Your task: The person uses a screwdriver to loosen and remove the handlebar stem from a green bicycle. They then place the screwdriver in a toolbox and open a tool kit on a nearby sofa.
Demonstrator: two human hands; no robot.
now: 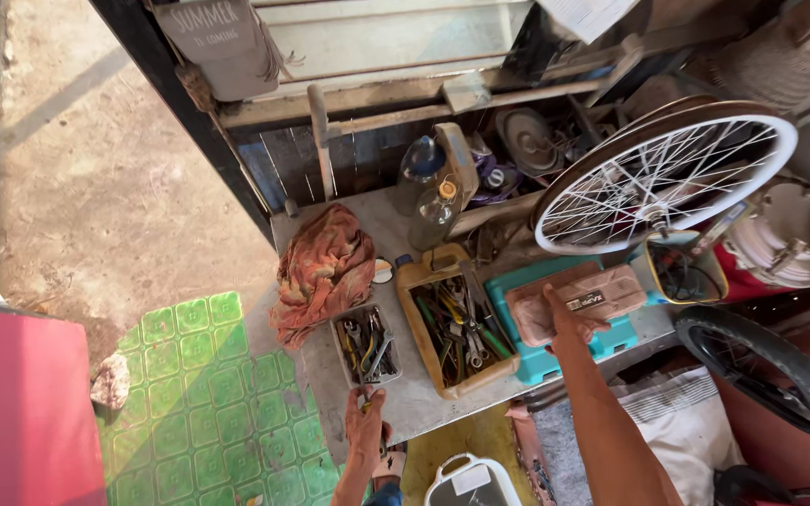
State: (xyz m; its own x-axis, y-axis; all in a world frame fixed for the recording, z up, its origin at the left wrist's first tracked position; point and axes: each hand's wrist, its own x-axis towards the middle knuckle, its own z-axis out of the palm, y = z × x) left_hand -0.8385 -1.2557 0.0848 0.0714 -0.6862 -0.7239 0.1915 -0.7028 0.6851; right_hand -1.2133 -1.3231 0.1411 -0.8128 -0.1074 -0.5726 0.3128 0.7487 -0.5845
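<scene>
My right hand (569, 323) grips the near edge of a dusty pinkish-brown plastic case (576, 298). The case lies on top of a teal case (555, 361) at the right of a grey worktable (405, 398). My left hand (365, 429) is at the table's near edge, just below a small metal tray of wrenches (367, 345). Its fingers are curled round a small tool with a yellowish tip (365, 404). Between the two hands stands a wooden tray (452, 323) full of pliers, screwdrivers and other hand tools.
A crumpled orange-red rag (325, 270) lies at the table's left. Two bottles (428, 192) stand at the back. A spoked bicycle wheel with a white rim (663, 178) leans at the right, with a black tyre (766, 370) below it. Green patterned matting (203, 403) covers the floor at the left.
</scene>
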